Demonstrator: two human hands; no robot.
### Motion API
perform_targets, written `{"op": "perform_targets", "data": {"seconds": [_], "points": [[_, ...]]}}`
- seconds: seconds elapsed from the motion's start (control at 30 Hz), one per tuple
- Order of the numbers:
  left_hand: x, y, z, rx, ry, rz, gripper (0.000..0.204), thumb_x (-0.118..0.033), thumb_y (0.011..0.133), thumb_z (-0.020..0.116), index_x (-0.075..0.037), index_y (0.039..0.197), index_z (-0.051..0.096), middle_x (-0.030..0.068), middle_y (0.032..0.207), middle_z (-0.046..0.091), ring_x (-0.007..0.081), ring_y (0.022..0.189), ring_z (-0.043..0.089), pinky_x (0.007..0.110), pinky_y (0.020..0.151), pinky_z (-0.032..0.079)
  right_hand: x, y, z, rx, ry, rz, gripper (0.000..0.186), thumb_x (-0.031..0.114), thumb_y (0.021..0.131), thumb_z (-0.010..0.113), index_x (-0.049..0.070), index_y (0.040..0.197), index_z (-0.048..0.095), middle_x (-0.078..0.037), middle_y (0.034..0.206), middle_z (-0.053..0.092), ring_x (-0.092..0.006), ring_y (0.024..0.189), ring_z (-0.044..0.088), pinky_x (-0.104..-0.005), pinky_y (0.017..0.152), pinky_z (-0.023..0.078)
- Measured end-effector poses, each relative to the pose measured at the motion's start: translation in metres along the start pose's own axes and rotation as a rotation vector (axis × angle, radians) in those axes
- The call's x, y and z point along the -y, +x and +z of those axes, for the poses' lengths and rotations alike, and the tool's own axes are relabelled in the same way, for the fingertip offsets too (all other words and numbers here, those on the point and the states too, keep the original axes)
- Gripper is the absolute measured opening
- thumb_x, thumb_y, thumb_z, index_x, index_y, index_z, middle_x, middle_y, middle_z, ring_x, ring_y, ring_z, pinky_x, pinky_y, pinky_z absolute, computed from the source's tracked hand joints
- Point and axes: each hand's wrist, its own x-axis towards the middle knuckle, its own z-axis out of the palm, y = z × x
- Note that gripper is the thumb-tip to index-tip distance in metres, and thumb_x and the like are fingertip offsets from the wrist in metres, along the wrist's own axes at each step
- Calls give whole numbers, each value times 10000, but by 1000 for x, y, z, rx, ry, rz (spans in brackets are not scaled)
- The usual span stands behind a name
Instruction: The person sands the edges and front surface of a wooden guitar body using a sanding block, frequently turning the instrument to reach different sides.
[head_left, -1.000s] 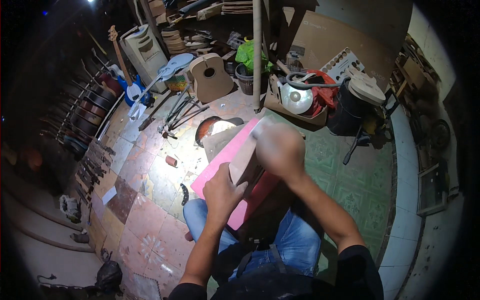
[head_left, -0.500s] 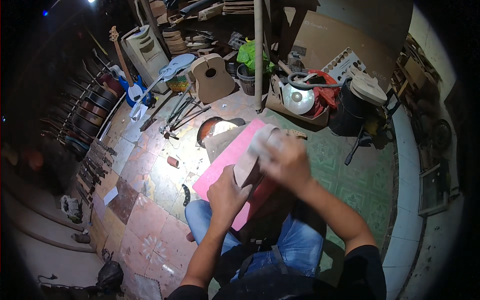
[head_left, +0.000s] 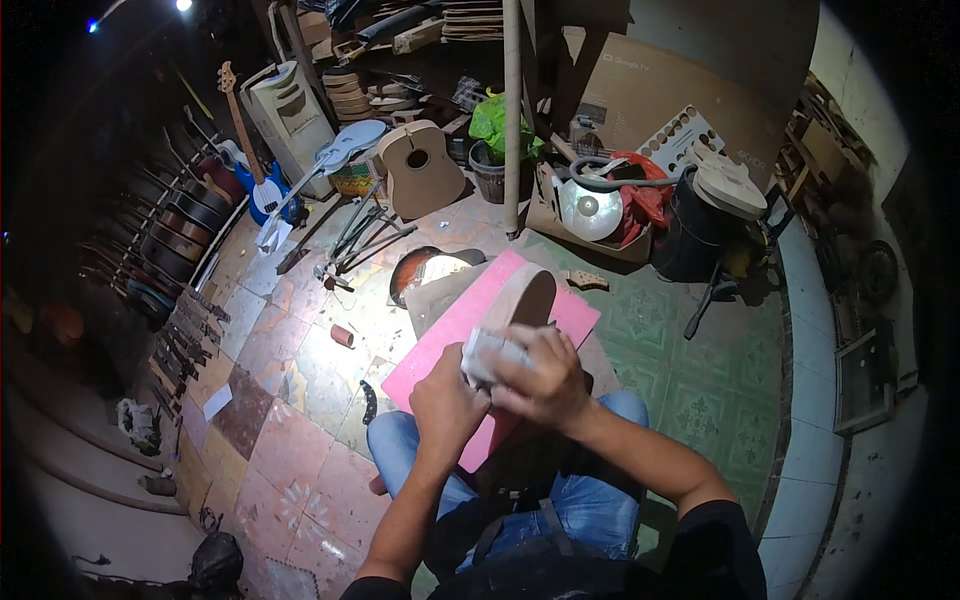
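A folded grey pad of sandpaper (head_left: pixel 497 352) is pressed under the closed fingers of the right hand (head_left: pixel 545 380), just below the centre of the frame; the grip is curled tight over it. The left hand (head_left: pixel 447 405) is clamped in a fist on the lower part of a curved wooden piece (head_left: pixel 520 300), which is stood up from the lap against a pink board (head_left: pixel 470 335). Compared with a second ago, the right hand is drawn down from the upper end of the wooden piece to its lower half, next to the left hand, so a downward sanding stroke is judged to be near its end. One sandpaper pad, one wooden piece and one pink board are counted at the hands. Farther out, one unfinished guitar body (head_left: pixel 418 178) is leaned at upper centre, one blue guitar (head_left: pixel 255 180) at upper left, one sunburst guitar body (head_left: pixel 425 272) on the tiled floor (head_left: pixel 300 360), and one white kettle-like vessel (head_left: pixel 590 208) in a box at upper right
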Motion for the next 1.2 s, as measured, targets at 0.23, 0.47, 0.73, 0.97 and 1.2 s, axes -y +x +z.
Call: {"op": "perform_targets", "data": {"seconds": [0.23,0.47,0.73,0.97,1.2], "points": [[3,5,-4,-24,6,42,545,-278,700,849,-81,1156,626,204,868,725,451,807,708,539,700,553,-38,7,39,-352,186,246,400,272,807,802,68,1135,699,-163,1134,672,-374,1013,648,-460,840,530],[5,11,1,-54,-1,56,514,-359,721,844,-92,1107,634,180,793,695,441,762,699,522,682,548,-64,0,51,-376,217,529,374,261,822,792,117,1161,728,-178,1142,688,-367,1015,644,-491,947,482],[12,11,-7,-34,48,19,572,-477,747,864,-59,1072,645,178,854,706,422,802,706,498,691,549,-73,5,59,-401,134,357,435,280,866,765,29,1214,699,-175,1206,680,-366,1058,647,-456,910,527],[30,29,4,-128,-233,166,559,-374,951,705,-36,1386,612,252,1196,708,373,1067,718,420,877,564,-89,-67,50,-569,600,831,458,230,910,740,-23,1280,649,-90,1105,693,-171,964,664,-320,873,531],[36,79,8,-47,-309,124,384,-320,989,672,-16,1223,698,201,1066,759,316,991,757,380,856,567,-14,-168,25,-462,760,1190,494,250,936,735,-3,1345,622,-43,1119,674,-97,924,615,-274,812,510]]}}
